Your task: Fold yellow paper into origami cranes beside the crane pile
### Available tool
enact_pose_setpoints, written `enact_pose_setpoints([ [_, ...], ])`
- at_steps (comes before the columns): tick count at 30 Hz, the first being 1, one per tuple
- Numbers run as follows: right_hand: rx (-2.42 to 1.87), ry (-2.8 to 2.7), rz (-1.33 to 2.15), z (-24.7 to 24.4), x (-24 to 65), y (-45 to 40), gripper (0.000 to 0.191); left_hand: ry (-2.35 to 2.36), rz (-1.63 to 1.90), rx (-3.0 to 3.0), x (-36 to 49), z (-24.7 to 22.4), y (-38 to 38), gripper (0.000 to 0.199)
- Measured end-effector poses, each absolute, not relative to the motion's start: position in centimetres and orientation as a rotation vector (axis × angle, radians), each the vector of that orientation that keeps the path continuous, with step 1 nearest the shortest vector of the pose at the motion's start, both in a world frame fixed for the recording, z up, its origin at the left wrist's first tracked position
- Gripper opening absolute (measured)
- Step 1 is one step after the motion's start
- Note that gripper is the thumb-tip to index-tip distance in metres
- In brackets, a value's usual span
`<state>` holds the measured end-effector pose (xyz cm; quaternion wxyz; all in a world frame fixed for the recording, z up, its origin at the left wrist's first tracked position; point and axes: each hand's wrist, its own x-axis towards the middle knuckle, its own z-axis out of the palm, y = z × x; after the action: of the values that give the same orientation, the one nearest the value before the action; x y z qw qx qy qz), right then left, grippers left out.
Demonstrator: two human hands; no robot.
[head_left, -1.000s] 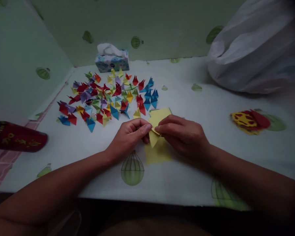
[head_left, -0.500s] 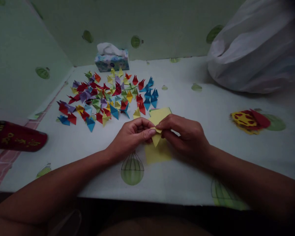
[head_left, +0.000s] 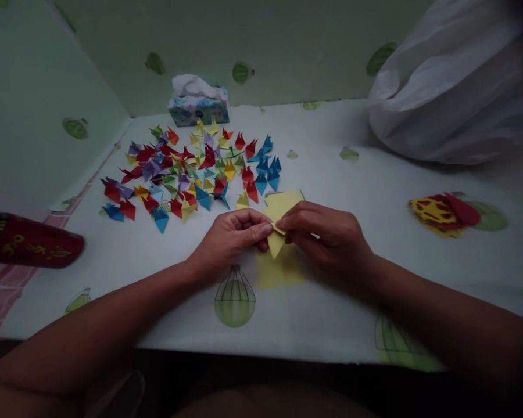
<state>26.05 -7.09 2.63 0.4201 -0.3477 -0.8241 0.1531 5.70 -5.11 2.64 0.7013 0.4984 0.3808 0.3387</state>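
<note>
A small folded piece of yellow paper point(head_left: 276, 245) is pinched between my two hands, its pointed end facing down toward me. My left hand point(head_left: 239, 232) grips its left side, thumb on top. On the right side, my right hand point(head_left: 329, 232) presses the fold between thumb and forefinger. Beneath the hands lies a yellow paper sheet point(head_left: 281, 277), flat on the table. Just beyond the fingers is a stack of square paper point(head_left: 285, 200) with yellow on top, partly hidden by my right hand.
Many coloured paper cranes point(head_left: 187, 168) spread over the table's left half. Behind them stands a tissue box point(head_left: 199, 109). A dark red can point(head_left: 32, 240) lies at the left edge. To the right are a white plastic bag point(head_left: 444, 98) and a red and yellow item point(head_left: 444, 213).
My left thumb has slid back slightly to the left along the folded paper. Both hands keep their hold, and the paper has shifted very little.
</note>
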Motion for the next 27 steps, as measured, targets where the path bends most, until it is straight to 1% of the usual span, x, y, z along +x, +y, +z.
enact_pose_setpoints([
  [8,-0.852,-2.024,0.419,2.5,25.8,-7.1,0.021,0.866,0.756,1.18,5.5,3.0,-5.0,0.018],
  [12,-0.956,-1.866,0.693,2.4,25.6,-7.3,0.018,0.935,0.781,1.266,5.5,3.5,-5.1,0.021],
  [15,-0.993,-1.742,0.919,2.5,25.5,-7.2,0.009,0.982,0.807,1.277,5.5,3.6,-5.1,0.022],
  [18,-1.034,-1.648,1.061,2.7,25.6,-7.0,0.001,1.005,0.822,1.272,5.6,3.6,-5.1,0.022],
  [23,-1.091,-1.516,1.268,2.9,25.5,-7.0,0.008,1.001,0.85,1.288,5.6,3.4,-5.1,0.021],
  [27,-1.087,-1.448,1.363,3.1,25.3,-7.2,0.011,0.957,0.892,1.277,5.6,3.5,-5.2,0.023],
])
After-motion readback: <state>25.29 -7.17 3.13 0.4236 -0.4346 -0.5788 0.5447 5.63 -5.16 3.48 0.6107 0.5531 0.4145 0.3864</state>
